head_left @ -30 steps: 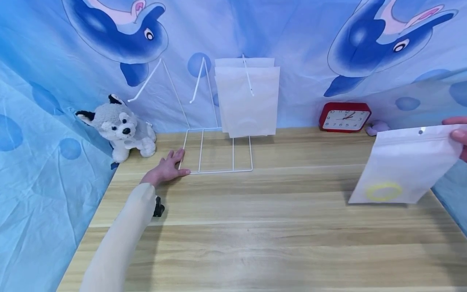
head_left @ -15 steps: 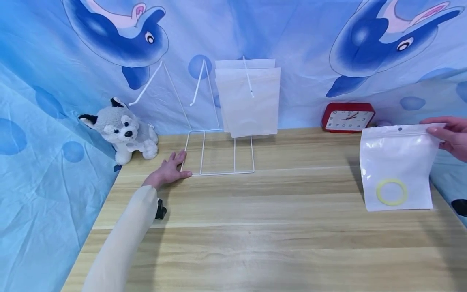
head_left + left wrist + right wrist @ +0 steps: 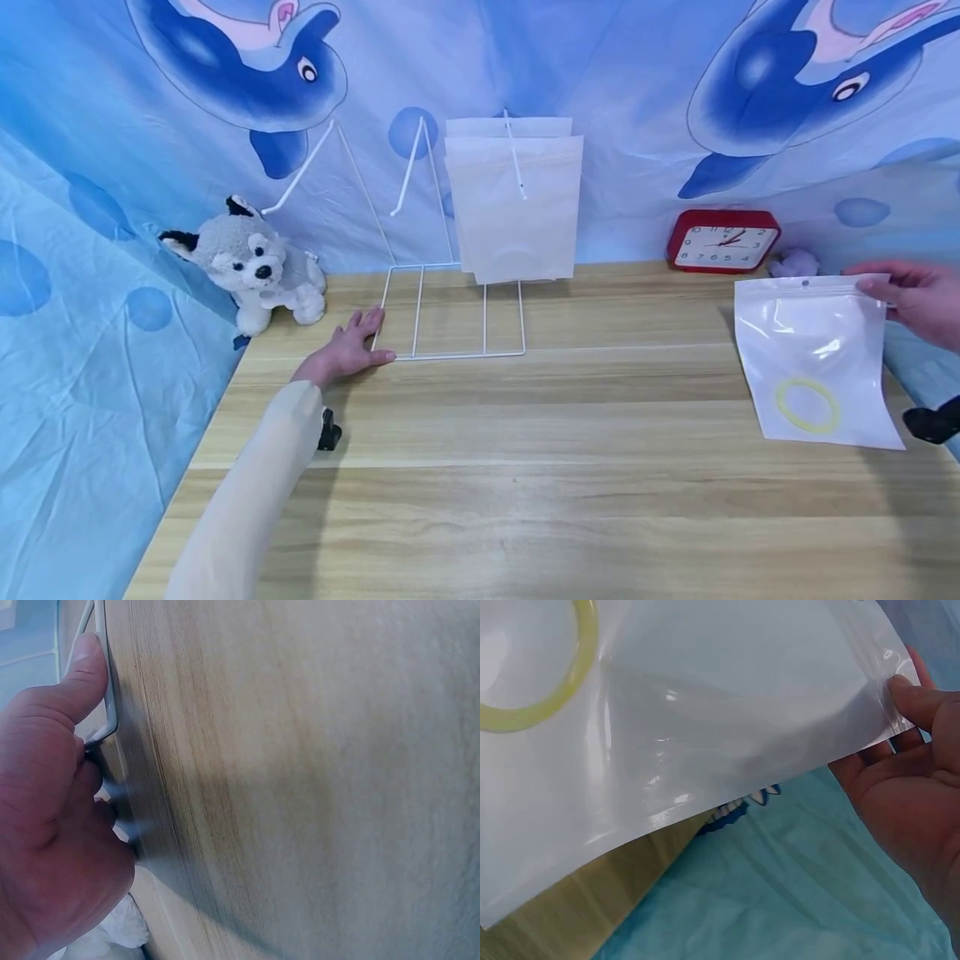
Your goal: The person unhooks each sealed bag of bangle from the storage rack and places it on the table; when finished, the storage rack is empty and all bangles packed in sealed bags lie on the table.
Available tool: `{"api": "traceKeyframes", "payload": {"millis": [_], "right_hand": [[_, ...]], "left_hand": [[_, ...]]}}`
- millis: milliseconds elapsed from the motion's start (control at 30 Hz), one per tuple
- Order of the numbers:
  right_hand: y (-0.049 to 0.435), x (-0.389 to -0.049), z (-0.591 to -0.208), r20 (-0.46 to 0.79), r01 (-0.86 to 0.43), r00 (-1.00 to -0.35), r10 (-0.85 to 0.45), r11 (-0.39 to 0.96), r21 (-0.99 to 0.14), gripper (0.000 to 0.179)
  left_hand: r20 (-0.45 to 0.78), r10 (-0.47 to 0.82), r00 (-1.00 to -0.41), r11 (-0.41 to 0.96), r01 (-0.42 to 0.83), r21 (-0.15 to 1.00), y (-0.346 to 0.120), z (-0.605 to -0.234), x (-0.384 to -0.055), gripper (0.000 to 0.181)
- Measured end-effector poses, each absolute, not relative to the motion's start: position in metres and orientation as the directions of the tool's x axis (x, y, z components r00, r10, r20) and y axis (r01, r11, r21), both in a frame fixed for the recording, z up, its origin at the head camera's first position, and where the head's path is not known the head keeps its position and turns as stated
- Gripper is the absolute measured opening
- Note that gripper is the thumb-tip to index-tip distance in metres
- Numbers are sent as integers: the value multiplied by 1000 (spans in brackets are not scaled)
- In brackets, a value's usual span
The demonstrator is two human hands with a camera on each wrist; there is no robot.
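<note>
My left hand (image 3: 347, 346) holds the left front corner of a white wire display rack (image 3: 450, 357) on the wooden table. Its thumb (image 3: 84, 675) lies along the wire. At the right, my right hand (image 3: 924, 298) pinches the upper right corner of a glossy white zip-lock bag (image 3: 810, 342). A yellow ring (image 3: 808, 406) shows at the bag's lower part; I cannot tell whether it lies inside. The bag hangs slightly tilted. Several similar white bags (image 3: 516, 217) hang from the rack's right hook, while its two left hooks (image 3: 408, 167) stand bare.
A grey and white plush husky (image 3: 258, 267) sits left of the rack. Toward the back right stands a red clock (image 3: 724, 242), with a small purple thing (image 3: 795, 263) beside it. A blue dolphin-print cloth (image 3: 622, 100) hangs behind the table.
My right hand has come further into view, moving left and slightly down. The zip-lock bag has turned its front toward the head view. My left hand stays on the rack.
</note>
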State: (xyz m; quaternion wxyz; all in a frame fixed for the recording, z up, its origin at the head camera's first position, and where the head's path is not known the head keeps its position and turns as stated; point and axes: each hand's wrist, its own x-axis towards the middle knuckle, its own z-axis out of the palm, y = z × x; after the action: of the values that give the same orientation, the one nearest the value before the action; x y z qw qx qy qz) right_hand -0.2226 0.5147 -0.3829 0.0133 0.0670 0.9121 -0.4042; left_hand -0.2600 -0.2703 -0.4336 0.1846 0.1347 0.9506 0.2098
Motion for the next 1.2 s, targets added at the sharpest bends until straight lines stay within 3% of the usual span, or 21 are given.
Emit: {"api": "traceKeyframes", "payload": {"millis": [133,267,600,967,1200], "right_hand": [[511,-221,-388,-122,208,-978,171,694,-690,26],[503,-221,-390,-147,279,-958,244,691,-667,50],[485,-229,-406,26,222,-956,291,780,-584,41],[478,-237,-423,-21,275,-947,321,775,-569,49],[475,-238,-430,-83,382,-906,416,714,-586,67]], "left_hand": [[-294,337,-895,871,176,459,-270,-434,-261,90],[-290,340,-894,868,180,464,-268,-434,-262,91],[-277,342,-898,864,185,468,-269,-433,-261,90],[-290,329,-899,866,165,472,-271,-434,-260,90],[-287,341,-895,861,174,478,-271,-435,-261,91]]}}
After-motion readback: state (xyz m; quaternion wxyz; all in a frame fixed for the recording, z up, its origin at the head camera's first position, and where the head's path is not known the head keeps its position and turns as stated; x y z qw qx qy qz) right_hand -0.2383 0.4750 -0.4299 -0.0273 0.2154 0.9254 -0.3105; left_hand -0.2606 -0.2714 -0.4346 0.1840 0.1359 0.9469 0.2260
